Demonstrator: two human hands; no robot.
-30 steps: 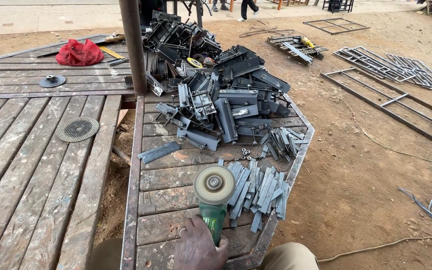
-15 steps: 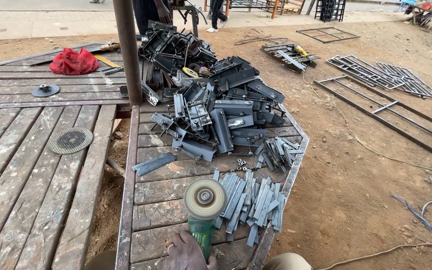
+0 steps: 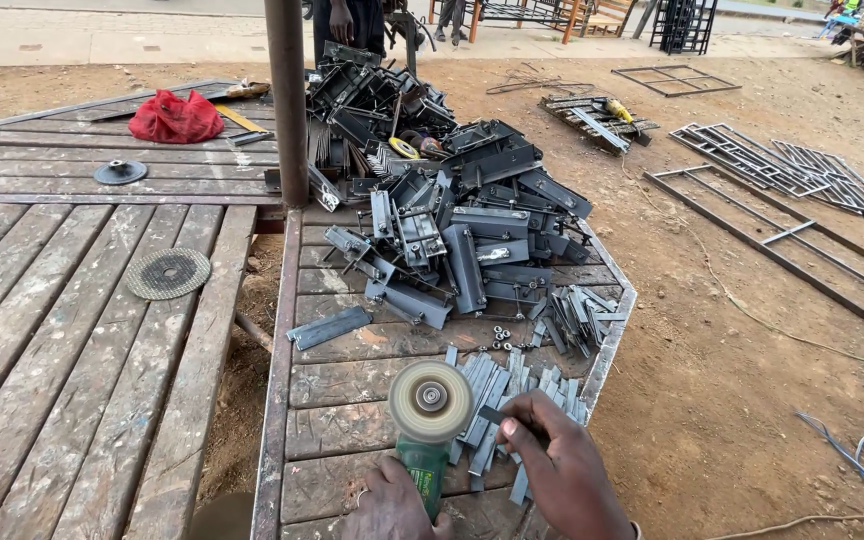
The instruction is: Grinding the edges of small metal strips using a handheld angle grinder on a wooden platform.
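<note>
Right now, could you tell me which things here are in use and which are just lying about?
In use: angle grinder in left hand; flat metal strips under right hand.
Lying about: grinding disc, red cloth, heap of metal parts.

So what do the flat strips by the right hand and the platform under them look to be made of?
Flat strips: apparently bare steel, dull blue-grey with straight cut ends. Platform: worn wooden planks, grain and pale smears showing, in what looks like a rusty metal frame. The right hand touches one strip.
</note>
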